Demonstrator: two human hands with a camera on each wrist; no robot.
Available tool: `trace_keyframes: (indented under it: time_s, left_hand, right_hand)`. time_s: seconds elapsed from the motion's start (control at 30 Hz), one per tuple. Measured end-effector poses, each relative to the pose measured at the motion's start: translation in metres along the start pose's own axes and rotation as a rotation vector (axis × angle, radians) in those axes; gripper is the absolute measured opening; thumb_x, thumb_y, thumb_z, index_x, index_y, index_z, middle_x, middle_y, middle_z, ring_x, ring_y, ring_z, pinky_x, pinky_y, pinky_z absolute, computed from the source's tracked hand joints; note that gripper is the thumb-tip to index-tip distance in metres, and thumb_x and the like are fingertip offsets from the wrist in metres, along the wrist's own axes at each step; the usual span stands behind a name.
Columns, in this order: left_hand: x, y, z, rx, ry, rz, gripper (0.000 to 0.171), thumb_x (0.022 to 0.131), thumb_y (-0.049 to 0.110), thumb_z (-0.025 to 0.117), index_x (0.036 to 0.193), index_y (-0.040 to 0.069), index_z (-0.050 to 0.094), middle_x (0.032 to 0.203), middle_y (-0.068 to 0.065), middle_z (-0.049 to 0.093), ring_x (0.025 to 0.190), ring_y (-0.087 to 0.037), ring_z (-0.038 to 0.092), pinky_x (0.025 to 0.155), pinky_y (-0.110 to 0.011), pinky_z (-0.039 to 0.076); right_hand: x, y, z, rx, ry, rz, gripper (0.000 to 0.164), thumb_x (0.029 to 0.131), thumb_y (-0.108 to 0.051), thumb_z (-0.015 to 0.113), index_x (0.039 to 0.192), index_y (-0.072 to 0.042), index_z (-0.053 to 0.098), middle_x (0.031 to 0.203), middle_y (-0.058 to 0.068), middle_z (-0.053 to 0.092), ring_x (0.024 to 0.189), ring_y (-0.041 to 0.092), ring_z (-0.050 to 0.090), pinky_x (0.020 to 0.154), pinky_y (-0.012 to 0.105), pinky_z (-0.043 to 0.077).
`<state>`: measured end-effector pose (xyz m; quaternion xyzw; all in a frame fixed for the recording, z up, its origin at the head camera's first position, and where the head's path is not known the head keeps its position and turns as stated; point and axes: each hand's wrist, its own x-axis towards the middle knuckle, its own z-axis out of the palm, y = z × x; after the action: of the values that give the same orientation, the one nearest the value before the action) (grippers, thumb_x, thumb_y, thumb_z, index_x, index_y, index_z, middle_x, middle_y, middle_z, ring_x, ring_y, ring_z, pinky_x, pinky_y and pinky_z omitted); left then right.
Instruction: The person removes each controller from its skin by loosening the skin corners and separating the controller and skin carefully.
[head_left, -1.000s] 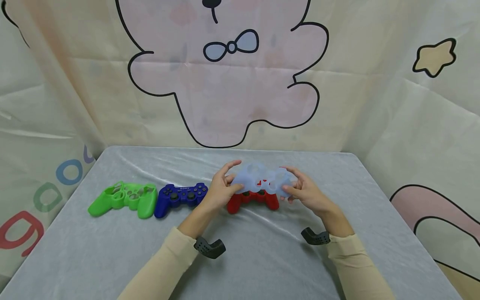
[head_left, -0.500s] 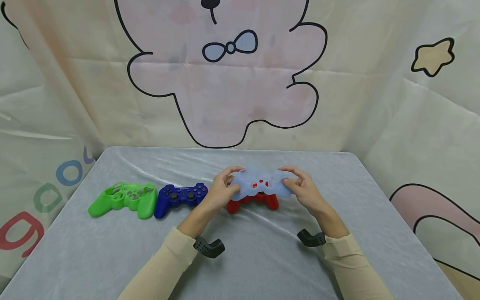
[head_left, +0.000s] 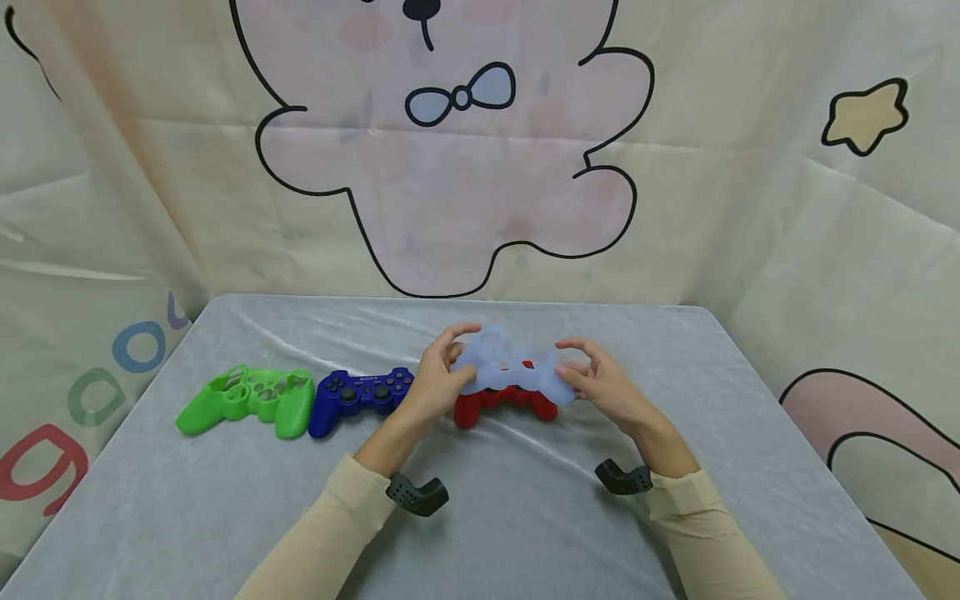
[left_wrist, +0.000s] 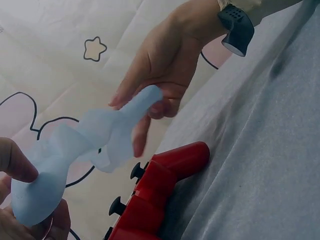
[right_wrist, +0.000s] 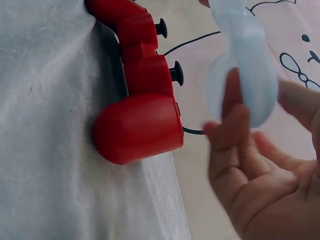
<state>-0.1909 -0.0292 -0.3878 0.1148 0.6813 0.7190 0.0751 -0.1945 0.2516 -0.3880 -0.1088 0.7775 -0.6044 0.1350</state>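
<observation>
A translucent pale-blue silicone controller sleeve [head_left: 491, 358] hangs in the air between both hands, above a red game controller [head_left: 506, 406] that lies on the table. My left hand [head_left: 438, 375] pinches the sleeve's left grip, thumb on the near side, as the left wrist view shows. At the other end my right hand [head_left: 603, 383] holds the right grip between thumb and curled fingers, its index finger raised. In the right wrist view the sleeve [right_wrist: 250, 65] is apart from the red controller [right_wrist: 145, 125], whose black thumbsticks stick out. Much of the controller's top is hidden behind the sleeve.
Left of the hands lie a blue game controller [head_left: 360, 398] and, beside it, a green controller sleeve [head_left: 251, 400]. All rest on a grey cloth-covered table [head_left: 517, 525]. A printed curtain [head_left: 465, 192] stands behind the table's far edge.
The sleeve came down over the red controller, then rose and tilted, its left end higher. Both hands stay on its ends; the right index finger has lifted. The blue controller and green sleeve stay put.
</observation>
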Motion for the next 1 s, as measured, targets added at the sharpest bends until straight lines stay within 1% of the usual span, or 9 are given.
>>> trace_keyframes:
  time_s: [0.13,0.2,0.3,0.43,0.53,0.67,0.77,0.87,1.0]
  left_hand:
    - [-0.0003,-0.0001,-0.0012,0.025,-0.056,0.053,0.076,0.083,-0.011,0.047,0.15,0.024,0.043,0.128,-0.019,0.064,0.091,-0.014,0.061,0.068,-0.022,0.046]
    - [0.0,-0.0001,-0.0012,0.039,-0.089,0.075,0.079,0.083,-0.012,0.045,0.153,0.025,0.04,0.135,-0.021,0.061,0.1,-0.016,0.063,0.072,-0.023,0.049]
    - [-0.0002,0.0005,-0.0011,0.048,-0.123,0.085,0.082,0.083,-0.014,0.044,0.155,0.024,0.037,0.137,-0.022,0.058,0.109,-0.021,0.063,0.077,-0.025,0.052]
    - [-0.0014,0.0017,-0.0014,0.084,-0.128,0.08,0.077,0.085,-0.012,0.047,0.153,0.023,0.043,0.14,-0.018,0.058,0.105,-0.02,0.059,0.075,-0.025,0.047]
    - [-0.0013,0.0017,-0.002,0.123,-0.128,0.083,0.068,0.091,-0.005,0.052,0.152,0.022,0.047,0.146,-0.014,0.054,0.101,-0.018,0.057,0.075,-0.025,0.045]
    - [-0.0009,0.0013,-0.0027,0.136,-0.138,0.087,0.064,0.099,0.003,0.056,0.156,0.026,0.04,0.146,-0.018,0.05,0.101,-0.02,0.059,0.083,-0.028,0.049]
    - [-0.0009,0.001,-0.0027,0.101,-0.148,0.081,0.067,0.101,0.002,0.053,0.158,0.029,0.032,0.142,-0.021,0.052,0.103,-0.021,0.061,0.086,-0.029,0.051]
    - [-0.0009,0.0004,-0.0023,0.061,-0.143,0.066,0.061,0.102,-0.001,0.049,0.153,0.024,0.029,0.137,-0.024,0.053,0.1,-0.02,0.063,0.085,-0.029,0.052]
    - [-0.0005,-0.0004,-0.0015,0.041,-0.092,0.036,0.041,0.101,-0.002,0.05,0.137,0.012,0.038,0.133,-0.024,0.053,0.09,-0.017,0.064,0.078,-0.028,0.051]
  right_hand:
    - [0.0,0.0009,0.0004,-0.033,-0.061,0.03,0.055,0.105,-0.019,0.056,0.149,0.0,0.03,0.093,-0.007,0.075,0.08,0.005,0.069,0.077,0.025,0.056]
    - [-0.0003,0.0017,0.001,-0.019,-0.062,0.013,0.055,0.104,-0.016,0.056,0.149,0.001,0.03,0.09,-0.011,0.075,0.079,0.004,0.069,0.076,0.024,0.056]
    - [-0.0006,0.0028,0.0007,0.008,-0.061,-0.023,0.055,0.104,-0.011,0.056,0.149,0.001,0.028,0.091,-0.011,0.075,0.079,0.002,0.069,0.076,0.022,0.055]
    - [0.0003,0.0029,0.0008,0.04,-0.055,-0.082,0.053,0.103,-0.006,0.056,0.149,-0.003,0.031,0.101,-0.007,0.073,0.086,0.004,0.069,0.076,0.022,0.056]
    - [0.0007,0.0018,0.0011,0.041,-0.015,-0.137,0.049,0.102,-0.003,0.056,0.147,-0.004,0.037,0.098,-0.005,0.067,0.081,0.004,0.065,0.069,0.019,0.052]
    - [-0.0001,0.0002,0.0002,0.023,0.055,-0.181,0.046,0.102,0.0,0.054,0.145,-0.003,0.041,0.091,-0.004,0.06,0.072,0.005,0.055,0.057,0.024,0.038]
    - [-0.0009,-0.0007,-0.0008,0.024,0.072,-0.19,0.046,0.102,0.0,0.052,0.147,-0.003,0.04,0.096,-0.004,0.061,0.073,0.005,0.055,0.056,0.026,0.036]
    - [-0.0016,-0.001,-0.0018,0.023,0.077,-0.192,0.046,0.103,-0.002,0.052,0.147,-0.005,0.039,0.098,-0.004,0.062,0.072,0.006,0.055,0.056,0.026,0.037]
    - [-0.0013,-0.0004,-0.0023,0.023,0.081,-0.197,0.044,0.103,-0.002,0.05,0.146,-0.007,0.039,0.1,-0.002,0.061,0.071,0.006,0.055,0.056,0.024,0.039]
